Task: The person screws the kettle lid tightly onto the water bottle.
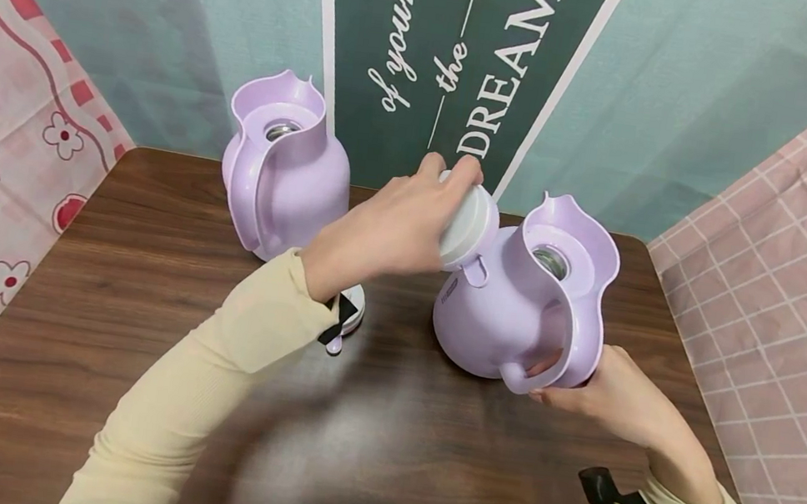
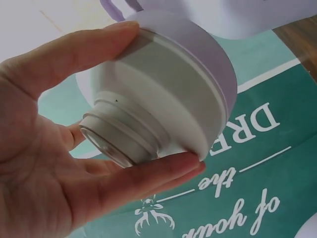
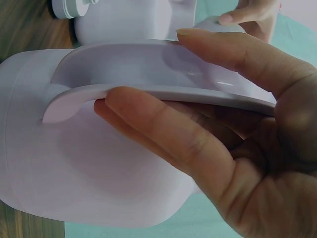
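Note:
My left hand [image 1: 395, 222] grips a round stopper lid [image 1: 469, 226] with a pale grey underside and a lilac cap, just left of the right jug's mouth. The left wrist view shows the threaded neck of the lid [image 2: 168, 84], with thumb and fingers spread across its sides. My right hand [image 1: 616, 396] holds a lilac thermos jug [image 1: 486, 321] by its handle; its top is uncovered and its metal-lined opening shows. In the right wrist view the fingers [image 3: 163, 124] pass under the handle [image 3: 148, 91], thumb above.
A second lilac thermos jug [image 1: 306, 181], also uncovered, stands back left on the wooden table [image 1: 61, 328]. Another lid [image 1: 352, 313] lies on the table, partly hidden by my left wrist. Cloth backdrops [image 1: 197, 25] rise behind and at both sides.

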### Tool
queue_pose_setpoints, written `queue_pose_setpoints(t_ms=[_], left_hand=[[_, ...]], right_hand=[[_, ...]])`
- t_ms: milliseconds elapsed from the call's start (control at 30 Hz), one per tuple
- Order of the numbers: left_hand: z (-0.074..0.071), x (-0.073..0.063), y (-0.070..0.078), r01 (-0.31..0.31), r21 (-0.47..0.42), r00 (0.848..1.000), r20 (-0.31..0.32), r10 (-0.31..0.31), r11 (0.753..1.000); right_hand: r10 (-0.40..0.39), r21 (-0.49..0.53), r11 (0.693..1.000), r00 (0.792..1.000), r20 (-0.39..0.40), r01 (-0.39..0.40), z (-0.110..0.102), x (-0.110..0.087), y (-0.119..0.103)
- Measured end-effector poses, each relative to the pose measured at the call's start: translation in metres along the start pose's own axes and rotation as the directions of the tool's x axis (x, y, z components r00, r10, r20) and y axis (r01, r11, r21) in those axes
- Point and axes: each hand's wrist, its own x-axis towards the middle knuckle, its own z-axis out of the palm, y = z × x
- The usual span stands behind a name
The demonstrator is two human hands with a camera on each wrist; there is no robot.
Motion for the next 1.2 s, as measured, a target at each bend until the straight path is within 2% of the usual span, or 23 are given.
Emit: queue_pose_setpoints(t_ms=[267,600,867,1100,1200], left_hand=[[-0.011,0.008,0.011,-0.035,-0.015,0.999,-0.013,0.034,0.999],[-0.021,0.016,0.027,-0.013,-0.011,0.997,0.076,0.013,1.0],[-0.023,0.025,0.043,-0.043,-0.005,0.995,0.093,0.044,0.999],[-0.023,0.035,0.056,-0.023,-0.007,0.991,0.135,0.024,1.0],[-0.022,0.04,0.06,-0.045,-0.019,0.989,0.139,0.047,0.999]], right_hand=[[0.005,-0.001,1.0,1.0,-0.004,-0.005,0.001,0.0,0.0],[0.004,-0.001,1.0,1.0,0.003,-0.004,0.0,0.0,-0.001],[-0.019,-0.016,1.0,1.0,0.004,0.019,-0.001,0.0,-0.001],[-0.011,0.002,1.0,1.0,0.014,0.011,-0.001,0.0,-0.001],[-0.005,0.007,1.0,1.0,0.019,0.005,-0.001,0.0,0.0]])
